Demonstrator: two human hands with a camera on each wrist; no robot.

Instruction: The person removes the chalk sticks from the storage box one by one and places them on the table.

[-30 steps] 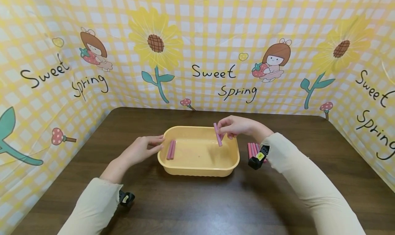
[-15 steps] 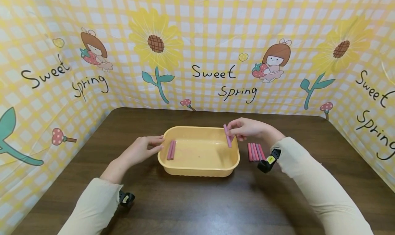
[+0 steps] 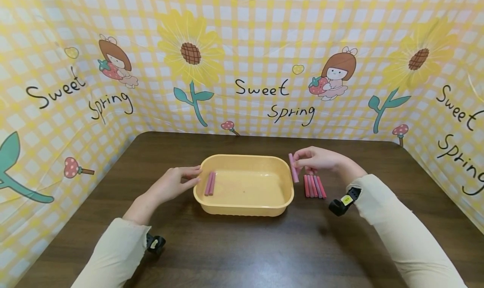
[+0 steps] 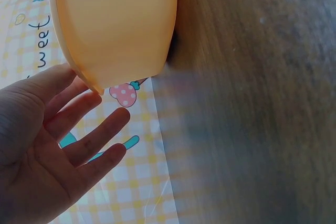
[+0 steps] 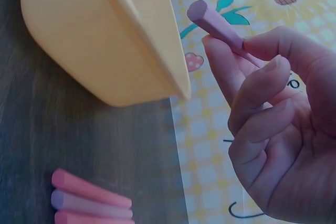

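A yellow plastic basin stands on the dark wooden table, with two mauve sticks side by side at its left end. At the basin's left end, my left hand holds the rim between thumb and fingers; the outer fingers stay spread outside the wall in the left wrist view. My right hand is raised just beyond the right rim. Its thumb and index finger pinch a purple hexagonal stick near the middle. Below it, a row of several pink and purple sticks lies on the table.
A checked cloth printed with flowers and lettering hangs around the back and both sides of the table. Each wrist wears a black camera strap, such as the right strap.
My right hand has moved right with the purple stick, from above the basin's interior to just outside its right rim. My left hand and the basin have stayed put.
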